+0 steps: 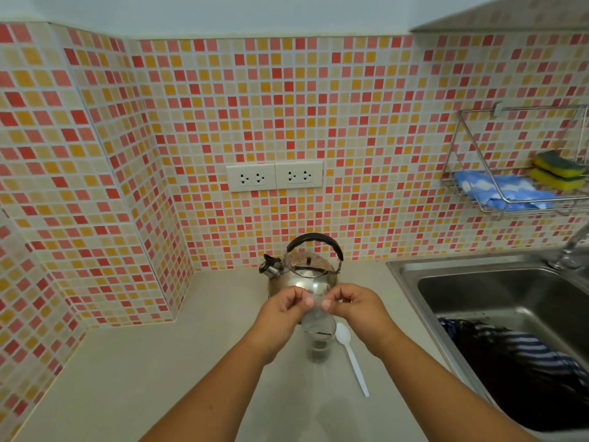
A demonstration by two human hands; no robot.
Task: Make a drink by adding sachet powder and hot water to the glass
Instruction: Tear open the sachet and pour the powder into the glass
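A clear glass (318, 342) stands on the beige counter in front of me, with a little dark powder at its bottom. Just above its mouth both hands pinch a small transparent sachet (316, 309). My left hand (283, 309) grips the sachet's left edge, and my right hand (352, 306) grips its right edge. Behind the hands sits a steel kettle (304, 272) with a black handle, its spout pointing left. A white plastic spoon (352, 355) lies on the counter right of the glass.
A steel sink (497, 301) lies to the right with a dark striped cloth (522, 362) in it and a tap (570, 247) behind. A wire rack (510, 205) on the tiled wall holds sponges and a blue cloth. Wall sockets (274, 176) sit above the kettle.
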